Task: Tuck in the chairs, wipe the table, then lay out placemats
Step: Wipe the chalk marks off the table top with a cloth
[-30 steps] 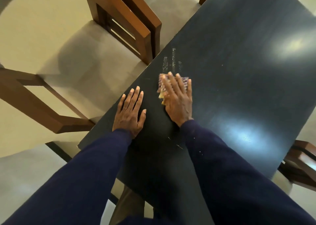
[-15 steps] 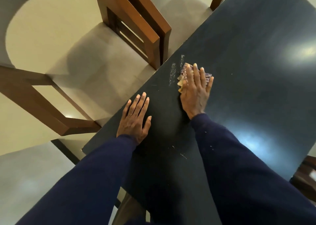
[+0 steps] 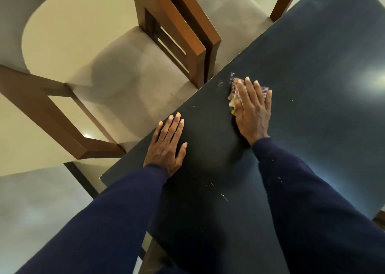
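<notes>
The dark table (image 3: 312, 69) fills the right half of the view. My right hand (image 3: 253, 112) lies flat with straight fingers on a small patterned cloth (image 3: 234, 92) and presses it onto the tabletop near the left edge. Most of the cloth is hidden under the palm. Faint white smear marks (image 3: 232, 77) show just beyond the cloth. My left hand (image 3: 166, 144) rests flat on the table close to its left edge, fingers straight, holding nothing. A wooden chair with a grey seat (image 3: 125, 82) stands at the table's left side, its seat partly under the edge.
A second wooden chair (image 3: 208, 24) stands further along the same side, its arm against the first chair's. A chair leg (image 3: 285, 1) shows at the top. Another grey seat (image 3: 31, 211) lies at the lower left. Small white specks (image 3: 224, 197) dot the near tabletop.
My right hand has slid the cloth forward and rightward along the table's left edge, over part of the white marks. My left hand has stayed flat in the same spot.
</notes>
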The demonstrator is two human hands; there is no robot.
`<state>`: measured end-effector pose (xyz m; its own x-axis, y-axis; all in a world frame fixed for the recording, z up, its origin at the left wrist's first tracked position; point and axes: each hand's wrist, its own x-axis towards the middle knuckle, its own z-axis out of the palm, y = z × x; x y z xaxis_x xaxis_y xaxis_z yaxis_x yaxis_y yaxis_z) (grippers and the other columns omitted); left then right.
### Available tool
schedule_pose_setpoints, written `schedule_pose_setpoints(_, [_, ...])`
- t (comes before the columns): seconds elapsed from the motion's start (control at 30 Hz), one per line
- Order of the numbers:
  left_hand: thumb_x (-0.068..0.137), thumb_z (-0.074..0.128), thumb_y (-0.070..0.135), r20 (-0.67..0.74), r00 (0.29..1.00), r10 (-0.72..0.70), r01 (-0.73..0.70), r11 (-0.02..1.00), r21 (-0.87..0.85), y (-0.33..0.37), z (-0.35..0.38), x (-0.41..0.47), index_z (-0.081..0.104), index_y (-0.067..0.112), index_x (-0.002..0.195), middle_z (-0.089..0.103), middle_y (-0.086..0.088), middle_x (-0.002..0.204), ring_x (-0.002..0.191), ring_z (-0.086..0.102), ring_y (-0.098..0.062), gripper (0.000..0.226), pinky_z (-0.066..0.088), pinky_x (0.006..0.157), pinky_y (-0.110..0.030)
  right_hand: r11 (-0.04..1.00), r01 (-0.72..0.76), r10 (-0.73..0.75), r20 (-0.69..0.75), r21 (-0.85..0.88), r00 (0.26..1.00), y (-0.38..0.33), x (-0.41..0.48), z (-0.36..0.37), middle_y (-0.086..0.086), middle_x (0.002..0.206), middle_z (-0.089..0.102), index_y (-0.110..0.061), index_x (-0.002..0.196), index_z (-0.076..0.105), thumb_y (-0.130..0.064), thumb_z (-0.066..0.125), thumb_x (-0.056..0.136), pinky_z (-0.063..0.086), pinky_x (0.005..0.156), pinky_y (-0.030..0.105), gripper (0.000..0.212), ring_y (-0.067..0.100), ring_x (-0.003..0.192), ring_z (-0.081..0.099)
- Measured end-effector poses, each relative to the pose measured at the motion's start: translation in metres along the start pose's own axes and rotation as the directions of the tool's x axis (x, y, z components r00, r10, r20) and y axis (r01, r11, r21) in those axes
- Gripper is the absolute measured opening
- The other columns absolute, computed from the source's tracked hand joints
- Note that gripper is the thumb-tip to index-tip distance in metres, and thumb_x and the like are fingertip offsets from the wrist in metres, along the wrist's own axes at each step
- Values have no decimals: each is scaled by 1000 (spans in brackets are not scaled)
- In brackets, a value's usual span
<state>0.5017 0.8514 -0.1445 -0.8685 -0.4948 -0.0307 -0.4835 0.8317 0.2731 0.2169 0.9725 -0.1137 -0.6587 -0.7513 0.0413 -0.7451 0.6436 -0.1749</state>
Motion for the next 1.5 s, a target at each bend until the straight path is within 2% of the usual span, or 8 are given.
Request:
schedule_pose_setpoints(0.13, [108, 35, 43, -9, 1000, -4, 4, 1000, 4, -2, -1, -2, 20, 11, 169, 11, -9, 178, 165, 9, -23, 70, 14, 133, -48, 998, -49, 48, 42, 30, 998, -57, 27, 11, 9, 175, 26, -24, 169, 29, -44, 26, 101, 6, 130, 68, 71, 35, 163, 20])
schedule_pose_setpoints(0.37, [108, 38, 41, -36, 999, -1, 1, 1000, 2, 2, -2, -5, 23, 9, 168, 16, -11, 177, 164, 13, -25, 70, 19, 132, -52, 801, 598, -594, 163, 30, 788, -23, -22, 8, 3, 178, 20, -25, 169, 29, -40, 37, 113, 10, 131, 63, 59, 26, 166, 12])
schedule_pose_setpoints(0.43, [108, 39, 41, -41, 999, -3, 3, 1000, 11, 2, -2, -3, 24, 8, 168, 16, -12, 177, 164, 14, -26, 69, 20, 131, -52, 817, 576, -574, 107, 21, 812, -1, -14, 3, 5, 176, 25, -23, 168, 34, -34, 43, 112, 13, 130, 65, 58, 27, 165, 17])
schedule_pose_setpoints(0.53, [108, 38, 41, -27, 1000, -4, 5, 1000, 19, 1, -2, -2, 24, 9, 168, 16, -11, 177, 164, 14, -27, 70, 20, 131, -51, 972, 235, -236, 27, 28, 971, -5, 16, 1, 8, 174, 31, -22, 167, 36, -34, 39, 107, 13, 130, 66, 60, 32, 163, 23])
schedule_pose_setpoints(0.63, [108, 37, 43, -9, 1000, -3, 3, 1000, 19, 1, -2, -3, 21, 10, 169, 12, -10, 178, 165, 10, -25, 70, 16, 133, -50, 1000, 14, -15, 63, 18, 998, -42, 36, 6, 8, 176, 26, -24, 169, 30, -45, 24, 105, 8, 130, 67, 67, 34, 163, 19])
schedule_pose_setpoints(0.93, [108, 39, 42, -28, 1000, -3, 3, 1000, -2, 1, -3, -4, 22, 9, 168, 14, -11, 177, 164, 12, -26, 70, 17, 132, -51, 806, 592, -590, 142, 35, 795, -46, -23, 14, 5, 177, 22, -24, 169, 28, -42, 44, 109, 11, 130, 66, 65, 29, 165, 13])
schedule_pose_setpoints(1.27, [108, 37, 44, -23, 1000, -2, 2, 1000, 5, 0, -2, -2, 23, 11, 168, 14, -10, 177, 164, 12, -25, 70, 17, 132, -51, 1000, -5, 5, 34, -11, 999, -29, 29, 15, 8, 176, 24, -25, 169, 28, -42, 36, 109, 8, 130, 67, 63, 33, 164, 18])
schedule_pose_setpoints(1.5, [108, 43, 41, -51, 999, 4, -5, 1000, -9, 1, -4, -4, 24, 9, 168, 15, -10, 177, 164, 12, -24, 70, 15, 133, -50, 853, 521, -522, 114, 42, 845, -58, -22, 23, 7, 177, 22, -24, 169, 28, -42, 45, 107, 12, 128, 69, 67, 32, 165, 13])
